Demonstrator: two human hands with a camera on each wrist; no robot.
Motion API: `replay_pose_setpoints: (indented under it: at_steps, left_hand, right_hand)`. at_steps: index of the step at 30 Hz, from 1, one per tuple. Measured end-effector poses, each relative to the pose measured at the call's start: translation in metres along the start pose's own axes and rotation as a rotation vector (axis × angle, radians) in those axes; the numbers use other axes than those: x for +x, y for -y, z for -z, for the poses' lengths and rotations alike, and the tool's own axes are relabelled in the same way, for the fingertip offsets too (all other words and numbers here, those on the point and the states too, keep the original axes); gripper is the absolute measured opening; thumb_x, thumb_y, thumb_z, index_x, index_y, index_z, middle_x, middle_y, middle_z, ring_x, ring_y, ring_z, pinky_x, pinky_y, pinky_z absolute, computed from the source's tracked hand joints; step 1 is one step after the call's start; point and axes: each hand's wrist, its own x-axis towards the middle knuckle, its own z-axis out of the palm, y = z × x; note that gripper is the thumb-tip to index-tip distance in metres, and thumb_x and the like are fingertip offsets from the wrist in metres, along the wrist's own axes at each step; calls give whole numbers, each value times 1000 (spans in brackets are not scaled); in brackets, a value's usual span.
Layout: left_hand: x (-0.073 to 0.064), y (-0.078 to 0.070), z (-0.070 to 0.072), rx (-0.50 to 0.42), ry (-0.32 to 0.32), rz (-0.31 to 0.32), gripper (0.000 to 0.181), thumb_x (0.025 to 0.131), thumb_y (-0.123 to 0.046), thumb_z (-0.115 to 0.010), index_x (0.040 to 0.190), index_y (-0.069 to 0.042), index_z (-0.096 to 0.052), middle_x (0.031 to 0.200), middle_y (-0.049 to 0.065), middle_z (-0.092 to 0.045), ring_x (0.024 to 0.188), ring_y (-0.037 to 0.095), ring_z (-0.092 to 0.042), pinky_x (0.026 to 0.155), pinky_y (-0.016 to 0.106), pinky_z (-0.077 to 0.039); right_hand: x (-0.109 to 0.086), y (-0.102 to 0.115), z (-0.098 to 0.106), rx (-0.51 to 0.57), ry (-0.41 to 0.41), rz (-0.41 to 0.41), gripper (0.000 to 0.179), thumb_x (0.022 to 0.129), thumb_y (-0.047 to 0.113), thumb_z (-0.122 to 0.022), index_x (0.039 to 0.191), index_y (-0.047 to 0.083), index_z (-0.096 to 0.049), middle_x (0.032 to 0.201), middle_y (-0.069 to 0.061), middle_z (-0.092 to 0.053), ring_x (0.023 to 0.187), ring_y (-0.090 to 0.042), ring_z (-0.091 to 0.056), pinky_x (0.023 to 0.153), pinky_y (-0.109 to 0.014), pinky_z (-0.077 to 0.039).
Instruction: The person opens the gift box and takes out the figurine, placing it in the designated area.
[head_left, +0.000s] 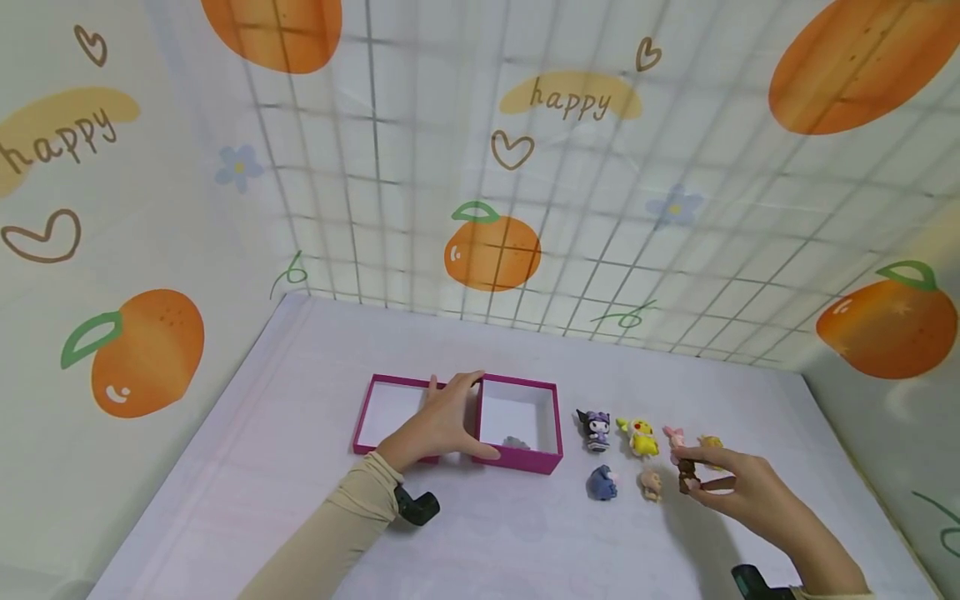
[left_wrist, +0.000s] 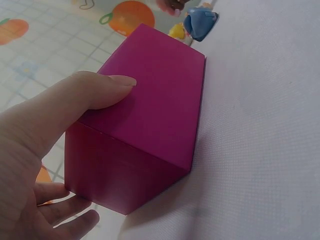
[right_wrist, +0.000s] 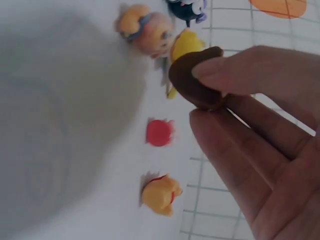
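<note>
My left hand point(head_left: 442, 421) spans the magenta box point(head_left: 520, 461), thumb on its near wall and fingers reaching to its far side. In the left wrist view the thumb lies flat on the box's magenta side point(left_wrist: 155, 95). A small grey thing point(head_left: 514, 442) lies inside the box, against the near wall. Over the table at the right, my right hand point(head_left: 738, 487) pinches a small brown figurine point(head_left: 686, 475) between thumb and fingers. The right wrist view shows the rounded brown back of that figurine point(right_wrist: 192, 80); its front is hidden there.
Small figurines stand right of the box: a black-and-purple one point(head_left: 596, 431), a yellow one point(head_left: 641, 438), a pink one point(head_left: 674, 436), an orange-yellow one point(right_wrist: 161, 195), a blue one point(head_left: 602, 483) and a beige one point(head_left: 650, 484). A shallow magenta-rimmed lid point(head_left: 363, 417) lies left of the box.
</note>
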Motion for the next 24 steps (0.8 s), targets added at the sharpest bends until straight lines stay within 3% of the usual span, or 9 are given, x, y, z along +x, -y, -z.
replay_pose_setpoints:
  at_steps: [5, 9, 16, 22, 24]
  left_hand:
    - [0, 1, -1, 6, -2, -1, 123, 66, -50, -95, 162, -13, -27, 163, 8, -41, 153, 27, -39, 128, 66, 2]
    - [0, 0, 0, 8, -5, -2, 123, 66, -50, -96, 162, -13, -27, 163, 8, -41, 153, 27, -38, 128, 66, 2]
    - [1, 0, 0, 8, -8, -6, 124, 65, -50, -96, 162, -14, -27, 162, 8, -42, 153, 26, -39, 128, 66, 1]
    - [0, 0, 0, 1, -8, -3, 124, 65, -49, -96, 162, -13, -27, 163, 8, -41, 153, 27, -39, 128, 66, 2]
    - [0, -1, 0, 4, -8, -2, 124, 65, -49, -97, 162, -13, -27, 162, 8, -41, 153, 27, -39, 128, 66, 2]
  right_hand:
    - [-1, -6, -2, 12, 85, -94, 45, 82, 1, -82, 124, -2, -70, 119, -20, -72, 96, -8, -69, 73, -31, -65]
    - [-1, -10, -3, 4, 100, -103, 45, 81, 2, -83, 124, -1, -70, 119, -18, -72, 98, -8, -66, 74, -32, -65]
    - [-2, -18, -6, 15, 151, -157, 45, 82, 2, -82, 125, 3, -71, 125, -21, -70, 108, -30, -66, 75, -32, -65]
    - [-3, -22, -7, 21, 166, -173, 44, 82, -1, -80, 125, 5, -71, 126, -22, -69, 110, -32, -66, 76, -33, -65]
    - [-2, -23, -8, 16, 167, -181, 42, 83, 0, -80, 124, 6, -72, 125, -20, -70, 108, -27, -66, 77, -33, -65]
